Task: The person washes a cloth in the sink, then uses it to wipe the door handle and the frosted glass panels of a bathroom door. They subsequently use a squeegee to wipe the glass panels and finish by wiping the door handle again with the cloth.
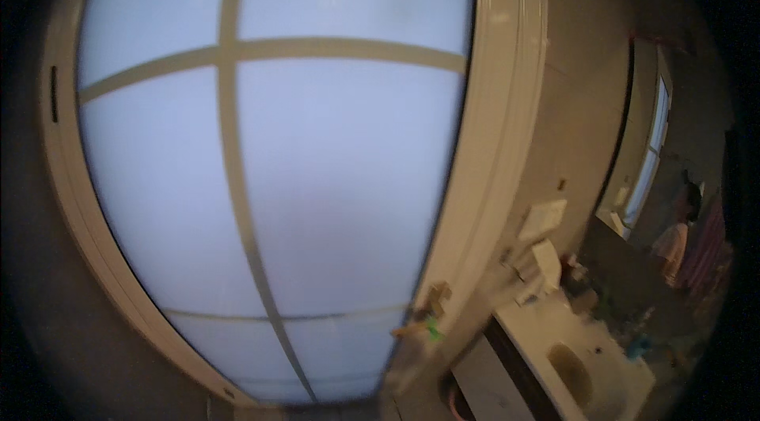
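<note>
Neither of my hands shows in the head view. Ahead of me a tall door (340,176) with frosted, brightly lit panes fills the left and middle. Beige bars divide its glass, and a pale frame surrounds it. Low on its right side is a brass-coloured door handle (412,330), with a small bright green item (433,328) on or beside it; I cannot make out what that is.
At the lower right stands a vanity counter with a washbasin (571,373). A white switch plate (544,218) is on the wall above a white box-like item (545,267). Several blurred items and a blue one (636,348) sit near a wall mirror (633,263).
</note>
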A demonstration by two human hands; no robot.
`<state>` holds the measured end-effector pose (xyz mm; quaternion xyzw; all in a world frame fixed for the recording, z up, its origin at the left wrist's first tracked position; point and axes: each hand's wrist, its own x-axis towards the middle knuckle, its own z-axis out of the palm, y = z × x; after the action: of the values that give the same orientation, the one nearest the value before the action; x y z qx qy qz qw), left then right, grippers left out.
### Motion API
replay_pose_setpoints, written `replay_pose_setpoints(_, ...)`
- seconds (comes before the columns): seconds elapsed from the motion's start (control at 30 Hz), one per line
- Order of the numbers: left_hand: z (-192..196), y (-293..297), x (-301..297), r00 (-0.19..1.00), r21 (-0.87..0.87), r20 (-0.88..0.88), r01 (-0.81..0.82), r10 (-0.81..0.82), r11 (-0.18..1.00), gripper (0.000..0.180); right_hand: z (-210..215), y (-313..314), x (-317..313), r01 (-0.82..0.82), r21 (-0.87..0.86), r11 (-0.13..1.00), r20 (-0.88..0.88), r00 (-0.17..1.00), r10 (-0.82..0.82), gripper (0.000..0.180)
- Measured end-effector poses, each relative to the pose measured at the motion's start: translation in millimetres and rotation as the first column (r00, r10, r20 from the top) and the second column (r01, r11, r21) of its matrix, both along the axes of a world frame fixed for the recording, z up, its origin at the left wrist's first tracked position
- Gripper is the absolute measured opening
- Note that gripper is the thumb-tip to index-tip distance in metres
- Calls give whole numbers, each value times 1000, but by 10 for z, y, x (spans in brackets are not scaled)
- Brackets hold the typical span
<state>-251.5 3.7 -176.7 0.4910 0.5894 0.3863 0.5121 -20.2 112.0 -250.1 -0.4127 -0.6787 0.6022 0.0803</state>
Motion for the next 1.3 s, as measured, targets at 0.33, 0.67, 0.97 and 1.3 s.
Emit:
replay_pose_setpoints(0.33,1139,199,588,920,-58,-167,351,-355,935,28,1968,-22,1111,194,-684,703,-522,544,-657,31)
replay_pose_setpoints(0.67,1664,352,771,250,-455,-570,697,-783,554,35,2456,-831,1848,277,-783,557,-613,-194,-766,56)
replay_pose_setpoints(0.97,1704,807,2094,187,-85,-592,953,-784,291,28,2670,-1637,2597,544,-754,368,-635,-463,-618,48)
replay_pose_setpoints(1.3,1941,458,4838,428,429,-361,865,-828,260,21,2404,-1673,3705,708,-697,115,-590,-475,-653,52)
